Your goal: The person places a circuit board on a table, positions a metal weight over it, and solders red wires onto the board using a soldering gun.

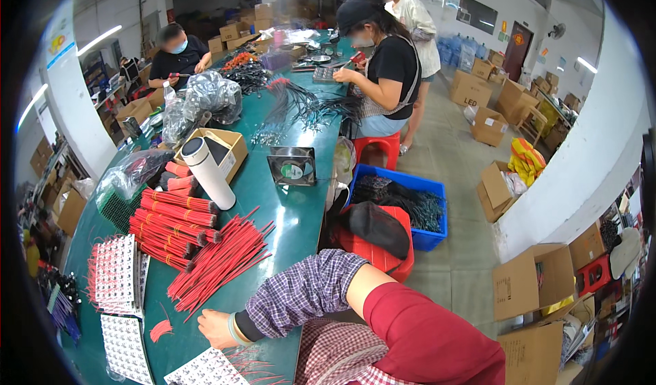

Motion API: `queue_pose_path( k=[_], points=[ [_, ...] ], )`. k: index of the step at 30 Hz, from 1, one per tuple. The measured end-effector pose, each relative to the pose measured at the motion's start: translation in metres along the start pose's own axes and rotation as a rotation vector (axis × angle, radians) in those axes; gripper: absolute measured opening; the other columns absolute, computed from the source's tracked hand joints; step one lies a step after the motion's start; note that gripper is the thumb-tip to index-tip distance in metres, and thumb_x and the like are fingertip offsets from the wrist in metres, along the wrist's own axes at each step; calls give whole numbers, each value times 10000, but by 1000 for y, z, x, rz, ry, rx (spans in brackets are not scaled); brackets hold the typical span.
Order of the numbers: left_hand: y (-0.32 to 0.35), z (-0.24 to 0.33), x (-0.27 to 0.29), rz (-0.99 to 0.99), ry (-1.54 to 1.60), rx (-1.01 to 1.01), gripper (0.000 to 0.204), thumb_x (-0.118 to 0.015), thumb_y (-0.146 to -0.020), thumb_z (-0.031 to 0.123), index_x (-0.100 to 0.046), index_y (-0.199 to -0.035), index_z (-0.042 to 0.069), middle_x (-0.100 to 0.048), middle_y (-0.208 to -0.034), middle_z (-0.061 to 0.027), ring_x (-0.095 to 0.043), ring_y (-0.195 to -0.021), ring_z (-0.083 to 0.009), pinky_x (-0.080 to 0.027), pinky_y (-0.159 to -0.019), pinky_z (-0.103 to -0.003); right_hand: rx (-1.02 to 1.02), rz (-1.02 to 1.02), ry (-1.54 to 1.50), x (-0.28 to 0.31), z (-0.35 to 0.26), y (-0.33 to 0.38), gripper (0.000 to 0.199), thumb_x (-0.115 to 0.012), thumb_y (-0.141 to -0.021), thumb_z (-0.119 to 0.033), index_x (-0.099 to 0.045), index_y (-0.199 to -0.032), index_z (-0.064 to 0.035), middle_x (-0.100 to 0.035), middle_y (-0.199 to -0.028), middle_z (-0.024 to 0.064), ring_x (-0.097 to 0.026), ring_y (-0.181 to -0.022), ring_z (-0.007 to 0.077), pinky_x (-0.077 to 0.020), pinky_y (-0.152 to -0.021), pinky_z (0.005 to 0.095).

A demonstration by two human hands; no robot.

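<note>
My right hand [217,328] rests low over the green table, its arm coming in from the right in a plaid sleeve cover. Its fingers are curled downward, and whatever they hold is hidden. Just above lies a loose fan of red wires [215,265]. To the left of the hand is a small tuft of short red wires [160,330]. A white sheet with a repeated dark print [205,370] lies below the hand, thin red wires along its right side. Another printed sheet [125,349] and a wire-edged stack of sheets [115,270] lie further left. My left hand is out of view.
Bundles of red wires [174,211] with yellow bands lie beside a white bottle [208,173] and a cardboard box [236,154]. A small fan [292,166] stands beyond. Right of the table are a red stool [386,248] and blue crate [432,221]. Several people are further back.
</note>
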State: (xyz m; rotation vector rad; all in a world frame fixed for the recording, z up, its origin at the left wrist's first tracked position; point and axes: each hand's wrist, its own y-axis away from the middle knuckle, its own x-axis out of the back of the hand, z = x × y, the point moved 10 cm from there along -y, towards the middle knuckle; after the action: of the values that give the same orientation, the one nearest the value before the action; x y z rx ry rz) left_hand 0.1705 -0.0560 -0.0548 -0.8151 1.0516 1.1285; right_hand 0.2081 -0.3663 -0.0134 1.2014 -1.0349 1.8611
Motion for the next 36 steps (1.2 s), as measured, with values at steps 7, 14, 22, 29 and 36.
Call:
queue_pose_path(
  k=[7,14,22,29,36],
  points=[
    [1,-2,-11,-4,29,-11,148,-615,-889,153,-633,-946,17,-646,-860,-42,-436,-532,-65,-361,-469,-169,-23,59,45,10,4,1,170,-627,-722,-255,-722,-715,-114,-589,-767,45,-513,-793,239,-365,-649,384],
    [5,4,-4,87,57,-83,155,-591,-905,152,-627,-955,9,-654,-946,-60,-452,-560,-69,-383,-491,-190,-61,75,11,19,13,7,135,-627,-706,-237,-701,-696,-124,-565,-761,17,-504,-812,225,-355,-673,373],
    [-19,-5,-15,-2,28,-54,162,-566,-929,169,-611,-993,27,-624,-944,-37,-442,-576,-72,-391,-553,-194,-153,239,-128,37,20,24,96,-634,-715,-213,-651,-652,-143,-556,-773,17,-524,-853,202,-388,-682,347],
    [9,-12,-33,-16,57,-24,125,-569,-917,132,-609,-984,35,-641,-986,-45,-447,-573,-72,-404,-538,-209,-186,326,-277,38,13,37,134,-639,-674,-147,-542,-745,-89,-476,-828,43,-495,-895,208,-403,-674,312],
    [19,2,13,-27,18,-15,117,-592,-869,97,-620,-960,30,-650,-924,-68,-435,-564,-80,-382,-512,-202,-224,526,-414,27,-2,48,107,-590,-705,-126,-524,-778,-83,-467,-836,58,-504,-876,225,-444,-659,328]
  ],
)
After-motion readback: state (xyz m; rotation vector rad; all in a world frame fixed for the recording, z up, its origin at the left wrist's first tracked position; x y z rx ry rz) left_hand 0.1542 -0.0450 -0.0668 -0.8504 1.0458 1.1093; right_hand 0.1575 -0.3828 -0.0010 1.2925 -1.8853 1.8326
